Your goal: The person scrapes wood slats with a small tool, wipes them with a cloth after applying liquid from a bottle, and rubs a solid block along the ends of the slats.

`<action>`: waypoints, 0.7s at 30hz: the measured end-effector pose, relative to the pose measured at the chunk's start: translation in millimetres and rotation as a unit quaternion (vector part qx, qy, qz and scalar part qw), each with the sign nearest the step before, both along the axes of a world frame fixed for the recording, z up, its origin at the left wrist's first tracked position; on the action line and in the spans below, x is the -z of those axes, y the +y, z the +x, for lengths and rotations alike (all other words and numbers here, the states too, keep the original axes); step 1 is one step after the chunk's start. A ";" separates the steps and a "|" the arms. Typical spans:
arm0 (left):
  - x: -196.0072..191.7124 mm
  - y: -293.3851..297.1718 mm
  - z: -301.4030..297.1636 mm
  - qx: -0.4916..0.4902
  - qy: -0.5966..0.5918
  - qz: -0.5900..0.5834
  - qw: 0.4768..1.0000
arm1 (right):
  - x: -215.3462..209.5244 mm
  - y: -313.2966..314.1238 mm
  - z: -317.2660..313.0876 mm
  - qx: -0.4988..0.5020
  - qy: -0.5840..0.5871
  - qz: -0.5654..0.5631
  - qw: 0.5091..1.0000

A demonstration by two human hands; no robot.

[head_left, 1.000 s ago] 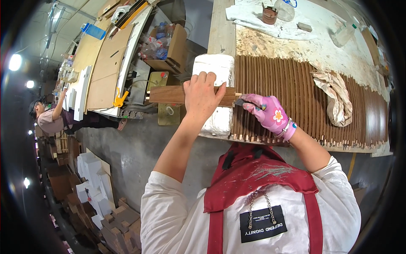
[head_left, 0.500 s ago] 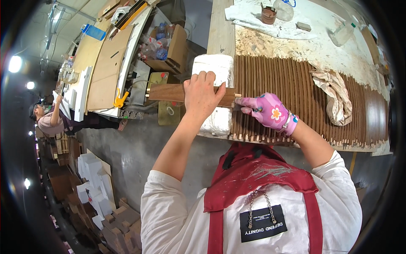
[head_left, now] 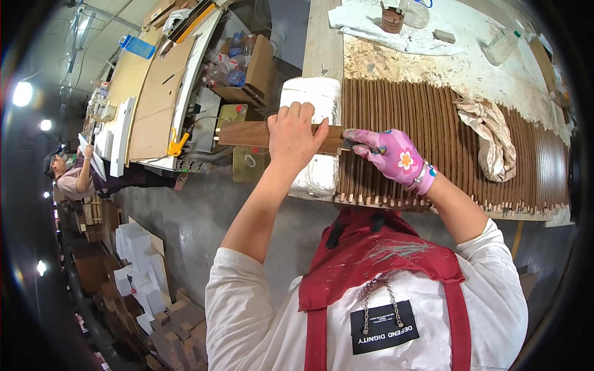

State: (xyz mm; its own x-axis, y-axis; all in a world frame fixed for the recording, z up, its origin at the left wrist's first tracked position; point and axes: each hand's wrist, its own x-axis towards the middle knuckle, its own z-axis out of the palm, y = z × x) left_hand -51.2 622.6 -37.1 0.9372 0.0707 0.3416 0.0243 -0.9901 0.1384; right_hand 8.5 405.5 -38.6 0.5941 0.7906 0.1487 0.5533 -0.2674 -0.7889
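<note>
Your left hand [head_left: 296,137] stayed clamped, fingers curled over the wooden board [head_left: 247,133] at frame centre, while your gloved right hand [head_left: 388,154], fingers closed on a small tool, crept slightly rightward along the board's end.

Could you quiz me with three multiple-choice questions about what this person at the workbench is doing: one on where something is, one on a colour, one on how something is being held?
1. Where does the crumpled cloth lie?
A. on the floor
B. on the row of brown wooden slats
C. inside the cardboard box

2. What colour is the glove on the right hand?
A. pink with flowers
B. plain black
C. yellow

3. How is the wooden plank held?
A. lying untouched
C. clamped in a vice
B. pressed down by the bare left hand over the white foam block

Answers: 1 B, the cloth rests on the slats at the right. 2 A, the glove is pink with a flower print. 3 B, the left hand's fingers lie over the plank.
</note>
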 end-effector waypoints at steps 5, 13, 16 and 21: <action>1.1 0.8 0.5 0.003 -0.006 0.005 1.000 | 4.6 2.8 0.7 -0.009 -0.024 0.028 0.999; -1.0 3.4 1.0 0.025 0.025 0.006 0.999 | -4.4 -0.8 5.7 -0.082 0.003 -0.019 0.996; -0.8 5.3 0.5 0.041 0.019 0.007 0.999 | 0.9 -5.0 7.2 -0.040 0.076 0.044 0.995; 0.3 7.8 1.2 0.058 0.008 0.007 0.998 | 3.4 -5.1 2.8 0.038 0.205 0.105 0.972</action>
State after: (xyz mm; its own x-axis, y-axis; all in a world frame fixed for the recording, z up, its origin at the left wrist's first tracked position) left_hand -50.0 630.4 -37.4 0.9438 -0.0438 0.3276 -0.0896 -0.9880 0.1258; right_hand 11.4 400.4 -42.0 0.6929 0.7199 0.0403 0.1649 -0.1037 -0.9808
